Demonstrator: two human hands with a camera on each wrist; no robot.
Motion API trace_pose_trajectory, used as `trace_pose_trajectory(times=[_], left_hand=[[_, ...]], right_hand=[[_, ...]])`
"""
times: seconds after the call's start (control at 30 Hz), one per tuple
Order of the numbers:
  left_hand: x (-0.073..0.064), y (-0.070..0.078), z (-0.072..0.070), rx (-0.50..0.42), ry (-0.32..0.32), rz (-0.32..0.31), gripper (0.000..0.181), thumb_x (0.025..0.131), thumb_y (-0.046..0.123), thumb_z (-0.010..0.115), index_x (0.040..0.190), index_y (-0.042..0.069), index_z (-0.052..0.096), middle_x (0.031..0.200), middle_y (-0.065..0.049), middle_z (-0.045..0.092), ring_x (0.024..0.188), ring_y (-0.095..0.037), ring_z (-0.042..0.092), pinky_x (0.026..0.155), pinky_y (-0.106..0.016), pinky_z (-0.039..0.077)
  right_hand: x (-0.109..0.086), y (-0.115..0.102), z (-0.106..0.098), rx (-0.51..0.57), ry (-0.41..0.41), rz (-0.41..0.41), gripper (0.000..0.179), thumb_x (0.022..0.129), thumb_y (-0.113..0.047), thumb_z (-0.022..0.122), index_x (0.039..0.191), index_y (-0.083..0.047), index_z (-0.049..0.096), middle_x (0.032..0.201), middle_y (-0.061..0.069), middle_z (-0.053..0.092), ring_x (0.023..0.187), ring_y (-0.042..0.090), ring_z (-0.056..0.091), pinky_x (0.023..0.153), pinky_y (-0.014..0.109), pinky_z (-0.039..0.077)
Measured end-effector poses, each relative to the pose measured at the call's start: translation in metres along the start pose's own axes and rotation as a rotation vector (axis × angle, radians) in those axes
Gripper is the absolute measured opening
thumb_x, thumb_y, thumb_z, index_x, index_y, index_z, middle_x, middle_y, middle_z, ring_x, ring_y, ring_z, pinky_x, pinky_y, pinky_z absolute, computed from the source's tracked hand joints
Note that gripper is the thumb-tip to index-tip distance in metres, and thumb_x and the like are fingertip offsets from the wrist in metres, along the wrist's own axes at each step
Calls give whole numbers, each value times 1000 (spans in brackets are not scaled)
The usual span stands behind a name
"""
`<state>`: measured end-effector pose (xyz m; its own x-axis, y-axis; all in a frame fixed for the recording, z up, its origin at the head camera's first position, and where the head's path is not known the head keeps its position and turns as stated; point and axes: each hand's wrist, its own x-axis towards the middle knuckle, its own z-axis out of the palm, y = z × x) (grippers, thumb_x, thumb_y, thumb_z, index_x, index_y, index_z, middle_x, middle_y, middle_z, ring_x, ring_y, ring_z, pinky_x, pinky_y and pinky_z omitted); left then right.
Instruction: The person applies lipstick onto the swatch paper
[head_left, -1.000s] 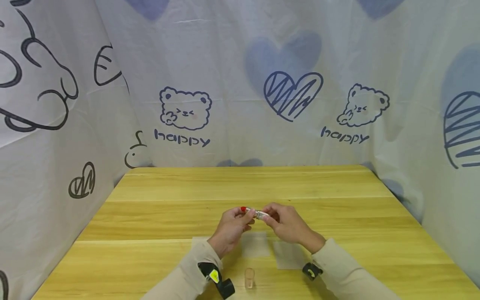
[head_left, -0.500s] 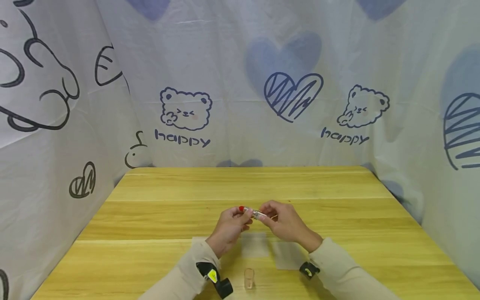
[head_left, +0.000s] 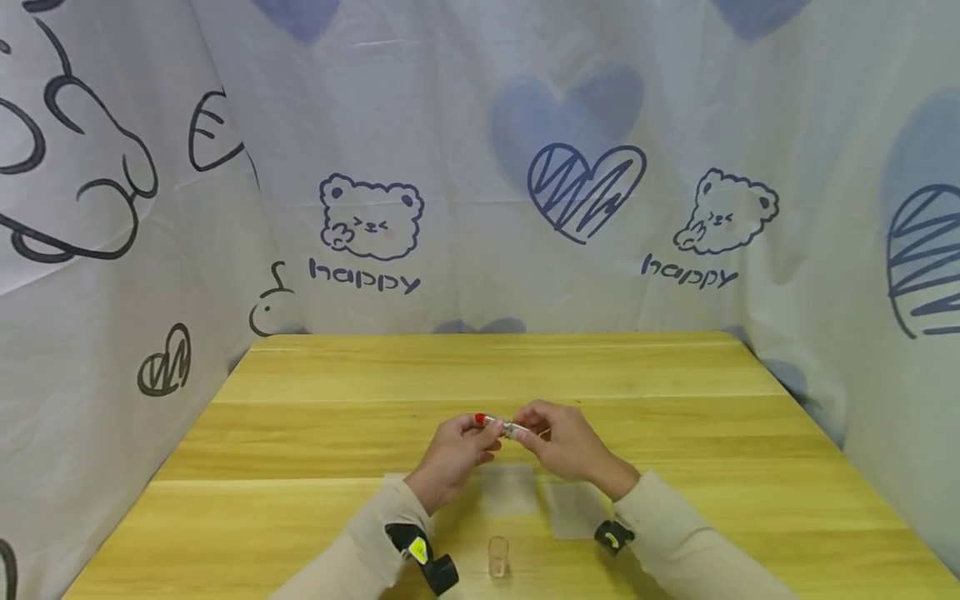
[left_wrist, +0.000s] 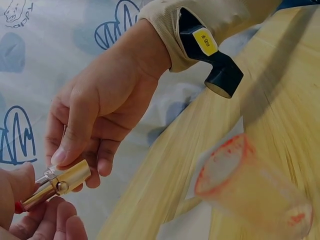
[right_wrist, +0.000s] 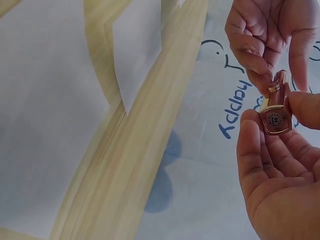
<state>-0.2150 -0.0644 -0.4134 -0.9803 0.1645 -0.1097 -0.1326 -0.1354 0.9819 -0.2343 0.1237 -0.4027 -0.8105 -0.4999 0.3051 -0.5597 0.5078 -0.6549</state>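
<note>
A lipstick (head_left: pixel 512 430) with a red tip and a gold and clear body is held in the air between both hands, tilted slightly. My left hand (head_left: pixel 450 458) pinches it near the red end with thumb and fingers. At the other end, my right hand (head_left: pixel 573 443) grips the base; the left wrist view shows its thumb on the gold tube (left_wrist: pixel 74 176). A dark label on the base (right_wrist: pixel 275 120) faces the right wrist camera. Below the hands stands a clear lipstick cap (head_left: pixel 498 557); red smears mark its rim (left_wrist: pixel 220 160) in the left wrist view.
White paper sheets lie on the wooden table (head_left: pixel 315 433): a middle one (head_left: pixel 510 490), a right one (head_left: pixel 579 511), and one partly hidden behind the left arm. A printed cloth (head_left: pixel 480 125) hangs behind the table and along its sides.
Both hands have drifted slightly to the left with the lipstick between them. The cap and the papers have stayed where they were.
</note>
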Motion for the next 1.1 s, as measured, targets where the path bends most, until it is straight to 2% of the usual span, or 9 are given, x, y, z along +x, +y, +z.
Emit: trace_pose_trajectory(times=[0.1, 0.2, 0.37, 0.47, 0.7, 0.8, 0.93, 1.1], left_hand=[[0, -1, -5, 16, -27, 1, 31, 97, 20, 61, 114, -5, 57, 101, -8, 65, 93, -22, 60, 89, -41, 50], [-1, 0, -9, 35, -43, -8, 37, 97, 20, 62, 120, -7, 53, 110, -16, 63, 96, -24, 60, 93, -45, 48], [-5, 2, -18, 94, -55, -19, 47, 97, 20, 62, 129, -10, 47, 123, -27, 56, 108, -39, 58, 95, -49, 46], [-7, 3, -25, 127, -75, -16, 48, 98, 19, 60, 133, -11, 44, 126, -30, 53, 113, -43, 55, 95, -49, 46], [-11, 4, -43, 193, -140, -3, 49, 97, 15, 61, 134, -12, 42, 128, -31, 51, 116, -44, 53, 96, -49, 46], [-11, 5, -49, 267, -161, 9, 47, 96, 13, 62, 133, -10, 44, 130, -29, 50, 116, -41, 54, 95, -49, 47], [-13, 6, -58, 428, -165, 31, 45, 93, 13, 66, 132, -5, 50, 131, -25, 52, 115, -35, 56, 91, -46, 49], [-17, 8, -69, 623, -191, 56, 47, 90, 17, 71, 131, 2, 54, 132, -20, 53, 116, -39, 53, 89, -49, 49]], right_hand=[[1, -1, 1, 8, -4, -4, 13, 96, -15, 62, 105, -5, 65, 93, 1, 67, 82, 14, 63, 72, 26, 53], [2, -1, 2, 6, -5, -9, 13, 96, -14, 62, 104, -5, 65, 91, 0, 66, 81, 13, 63, 72, 26, 53], [5, 0, 1, 8, -9, -12, 11, 96, -13, 62, 103, -6, 65, 90, -2, 66, 79, 12, 63, 71, 26, 53], [7, 0, 2, 17, -15, -10, 10, 96, -12, 62, 102, -6, 65, 88, -2, 66, 78, 12, 63, 69, 25, 53], [11, 1, 4, 12, -12, 0, 7, 94, -10, 64, 100, -7, 66, 86, -3, 64, 78, 13, 64, 66, 25, 52], [12, 2, 5, 21, -17, -2, 7, 93, -10, 65, 99, -7, 65, 86, -3, 64, 79, 14, 63, 66, 26, 52], [15, 3, 6, 23, -29, 15, 7, 93, -11, 65, 99, -8, 65, 86, -3, 63, 81, 14, 63, 67, 26, 52], [17, 5, 6, -6, -33, 38, 7, 94, -11, 65, 100, -9, 66, 87, -4, 63, 83, 13, 63, 69, 27, 53]])
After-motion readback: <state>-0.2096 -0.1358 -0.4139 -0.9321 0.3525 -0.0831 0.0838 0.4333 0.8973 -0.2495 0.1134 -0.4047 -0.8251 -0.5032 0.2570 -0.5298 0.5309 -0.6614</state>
